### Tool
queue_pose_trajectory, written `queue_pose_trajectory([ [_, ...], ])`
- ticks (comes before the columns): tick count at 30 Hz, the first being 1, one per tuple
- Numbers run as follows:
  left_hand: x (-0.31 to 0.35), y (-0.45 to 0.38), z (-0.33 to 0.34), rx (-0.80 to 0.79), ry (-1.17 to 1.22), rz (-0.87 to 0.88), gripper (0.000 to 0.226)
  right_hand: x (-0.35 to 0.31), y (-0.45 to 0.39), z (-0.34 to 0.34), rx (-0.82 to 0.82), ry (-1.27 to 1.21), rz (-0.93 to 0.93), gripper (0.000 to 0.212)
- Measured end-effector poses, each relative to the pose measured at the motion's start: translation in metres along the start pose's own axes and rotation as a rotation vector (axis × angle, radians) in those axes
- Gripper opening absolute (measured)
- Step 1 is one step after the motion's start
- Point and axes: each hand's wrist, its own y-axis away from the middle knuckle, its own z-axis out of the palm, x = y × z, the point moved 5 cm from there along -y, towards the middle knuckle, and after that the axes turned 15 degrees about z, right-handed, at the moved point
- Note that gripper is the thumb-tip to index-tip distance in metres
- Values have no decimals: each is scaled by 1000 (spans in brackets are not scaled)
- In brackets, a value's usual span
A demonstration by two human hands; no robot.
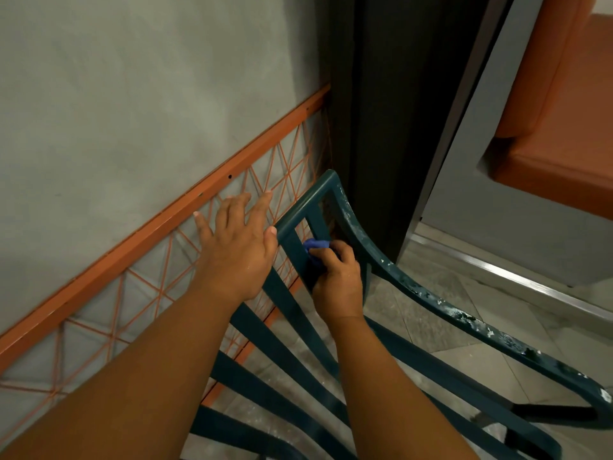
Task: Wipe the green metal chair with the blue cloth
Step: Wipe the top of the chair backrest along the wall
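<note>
Green metal chair (414, 287) stands on a grey tiled floor (441, 330), back toward a grey wall (132, 94), tilted across the lower right of view. Paint along its curved side rail is chipped, white flecks showing. Flat slats run from the top bar down toward the lower edge.

Right hand (336, 280): grip clamped, fingers curled round the blue cloth (315, 245), which is bunched small and pressed against an upright slat just under the chair's top bar. Only a wad of cloth shows above the knuckles.

Left hand (237, 240): grip apart, fingers straight and spread, holding nothing. The thumb lies just beside the left end of the top bar; cannot tell whether it touches. Behind the hand, an orange rail (159, 227) with orange wire lattice (139, 293) below it runs along the wall.

Right of the chair, a dark vertical panel (391, 111); beyond it an orange padded seat (560, 127) in the upper right corner. A metal strip (497, 267) crosses the floor there.
</note>
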Motion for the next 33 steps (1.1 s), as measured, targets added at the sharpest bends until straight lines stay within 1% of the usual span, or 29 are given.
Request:
queue_pose_trajectory([
  [3,1,2,-2,6,-16,7,56,31,6,-9,-132,-87,308,42],
  [4,2,2,-2,6,-25,13,55,37,8,-15,-138,-90,384,40],
  [5,3,2,-2,7,-32,20,55,37,10,-22,-121,-106,404,38],
  [7,4,0,-2,7,-42,26,54,14,9,-39,-10,-269,298,37],
  [9,3,0,-2,8,-47,23,54,-28,7,-60,152,-421,82,38],
  [10,3,0,-2,9,-41,18,54,-48,5,-64,203,-410,-38,38],
  [11,3,0,-2,9,-31,10,54,-67,2,-63,213,-335,-142,39],
  [12,3,-1,-2,8,-22,-1,53,-84,-1,-58,193,-210,-238,39],
  [14,3,-1,-2,0,-19,-22,54,-101,-8,-40,104,43,-360,40],
  [15,3,0,-2,-2,-21,-24,54,-103,-13,-35,61,114,-367,39],
  [17,3,0,-3,9,-19,-11,55,-102,-35,-37,42,142,-324,36],
  [20,3,1,-2,13,-12,-4,54,-103,-75,-50,35,144,-183,35],
  [21,2,1,-1,13,-11,-2,54,-107,-83,-51,13,174,-168,34],
  [22,3,1,-1,15,-9,0,54,-113,-88,-50,-17,241,-196,33],
  [24,3,1,-1,22,-7,2,54,-123,-88,-43,-88,427,-321,31],
  [25,3,1,-1,24,-10,1,54,-125,-90,-43,-124,483,-360,30],
  [26,3,0,-1,23,-13,1,54,-125,-94,-44,-170,496,-359,30],
  [28,2,0,0,22,-15,6,54,-126,-106,-50,-290,390,-267,25],
  [30,1,0,0,26,-3,4,54,-128,-117,-55,-378,210,-104,19],
  [33,1,0,1,17,1,-4,54,-113,-130,-63,-503,-222,291,28],
])
